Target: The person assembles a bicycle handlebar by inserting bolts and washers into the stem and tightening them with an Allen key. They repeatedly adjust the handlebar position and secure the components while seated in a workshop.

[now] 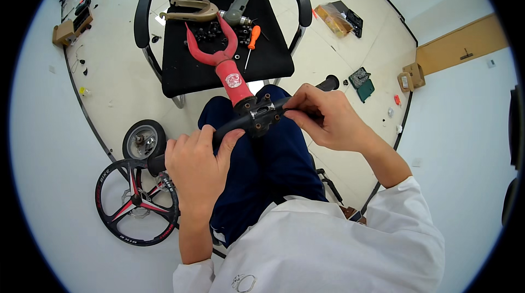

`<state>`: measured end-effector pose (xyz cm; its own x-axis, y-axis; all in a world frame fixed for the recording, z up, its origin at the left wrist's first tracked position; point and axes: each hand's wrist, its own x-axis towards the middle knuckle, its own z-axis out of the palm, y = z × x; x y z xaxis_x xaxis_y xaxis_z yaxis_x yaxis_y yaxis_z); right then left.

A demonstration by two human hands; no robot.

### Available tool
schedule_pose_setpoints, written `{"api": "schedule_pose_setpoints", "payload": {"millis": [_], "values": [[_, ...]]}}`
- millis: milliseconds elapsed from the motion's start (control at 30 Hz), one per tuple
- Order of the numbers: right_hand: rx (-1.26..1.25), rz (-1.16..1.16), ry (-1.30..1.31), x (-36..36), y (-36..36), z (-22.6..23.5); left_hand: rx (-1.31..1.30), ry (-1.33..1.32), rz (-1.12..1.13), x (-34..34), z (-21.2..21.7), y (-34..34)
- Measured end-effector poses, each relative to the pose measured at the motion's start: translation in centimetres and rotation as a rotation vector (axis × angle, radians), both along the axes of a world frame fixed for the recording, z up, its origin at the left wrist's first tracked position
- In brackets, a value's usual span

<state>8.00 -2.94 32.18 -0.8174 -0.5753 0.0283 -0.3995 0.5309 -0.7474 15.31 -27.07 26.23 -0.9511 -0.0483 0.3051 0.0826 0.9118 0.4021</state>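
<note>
A black bicycle handlebar (232, 127) lies across my lap, slanting from lower left to upper right. Around its middle sits a black stem clamp (262, 116) with bolts at its corners. A red bicycle fork (234, 82) extends from the stem, its two prongs over the chair seat. My left hand (198, 164) is wrapped round the bar left of the clamp. Close to the clamp's right side, my right hand (328, 118) pinches the bar with thumb and fingers; its palm side is partly hidden, so anything small there cannot be made out.
Ahead stands a black armchair (180, 71). On its seat are a tan fork (202, 11), a grey power tool (238, 9), an orange-handled screwdriver (254, 36) and small black parts. A three-spoke wheel (136, 200) and smaller wheel (143, 140) lie left; a green case (363, 88) lies right.
</note>
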Motion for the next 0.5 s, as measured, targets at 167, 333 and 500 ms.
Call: {"api": "schedule_pose_setpoints", "payload": {"millis": [167, 333, 500], "values": [[0.065, 0.053, 0.094, -0.1, -0.6, 0.4, 0.027, 0.010, 0.004, 0.1, -0.1, -0.1], [0.051, 0.045, 0.106, 0.6, -1.5, 0.8, 0.011, -0.005, 0.007, 0.0, 0.0, -0.3], [0.148, -0.020, 0.102, 1.2, -2.6, 2.0, 0.015, -0.011, 0.011, -0.1, 0.4, 0.1]]}}
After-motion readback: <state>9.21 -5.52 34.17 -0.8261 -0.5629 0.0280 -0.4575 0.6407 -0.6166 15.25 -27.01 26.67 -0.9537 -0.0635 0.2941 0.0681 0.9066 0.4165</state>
